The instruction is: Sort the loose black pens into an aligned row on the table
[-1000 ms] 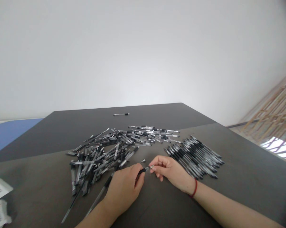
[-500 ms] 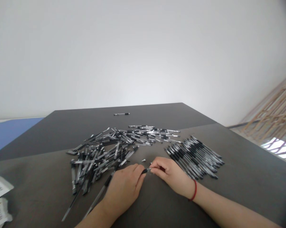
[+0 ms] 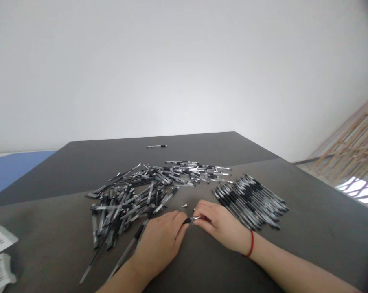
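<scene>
My left hand (image 3: 161,240) is closed around a pen (image 3: 188,220) whose black grip and silvery tip stick out to the right. The fingers of my right hand (image 3: 217,224), with a red string at the wrist, pinch at that tip. A small silvery cone-shaped piece (image 3: 184,206) lies on the table just beyond my hands. To the left spreads a jumbled heap of clear and black pens (image 3: 123,203). Right of my right hand, many pens (image 3: 248,201) lie side by side in a slanted row.
The dark table (image 3: 312,228) has a seam across it. One pen (image 3: 156,146) lies alone near its far edge. White-green packets (image 3: 1,270) with printed labels sit at the near left. A pale wall stands behind, and wooden slats (image 3: 351,142) are at the right.
My right fingers have shifted slightly at the pen's end, and more of the silvery tip shows between my hands. My left hand has hardly moved.
</scene>
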